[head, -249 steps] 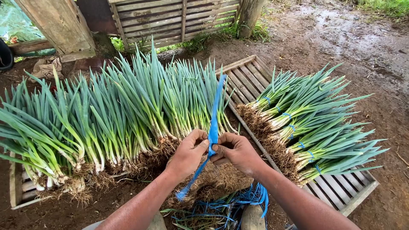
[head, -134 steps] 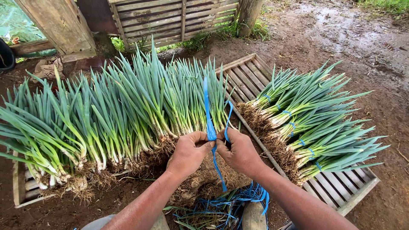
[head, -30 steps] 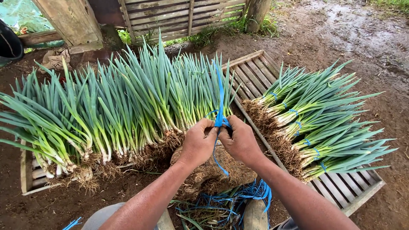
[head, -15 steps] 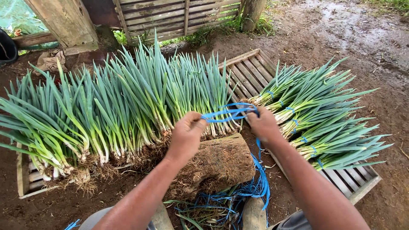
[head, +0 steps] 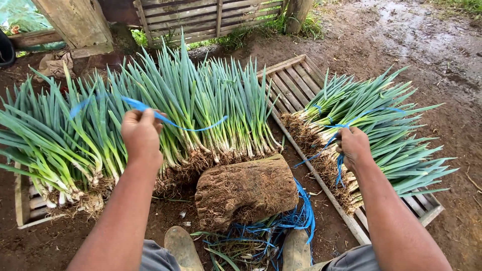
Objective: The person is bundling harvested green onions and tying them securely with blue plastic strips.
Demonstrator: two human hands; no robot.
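Observation:
My left hand (head: pixel 142 135) is raised over the big row of green onions (head: pixel 150 110) and grips a thin blue plastic strip (head: pixel 191 125) that trails to both sides. My right hand (head: pixel 353 144) is out to the right, above the roots of tied green onion bundles (head: pixel 381 130), and holds another piece of blue strip (head: pixel 341 168) that hangs down. The two hands are far apart. Between them on the ground lies a rough brown wooden block (head: pixel 246 188).
The onions lie on slatted wooden pallets (head: pixel 291 80) on muddy ground. A tangle of blue strips (head: pixel 281 226) sits by my two boots (head: pixel 183 248) at the bottom. A wooden slatted fence (head: pixel 201 17) and posts stand at the back.
One second ago both hands were together over the block, working the blue strip. They have since pulled apart, the left going left over the onion row, the right going right over the bundles.

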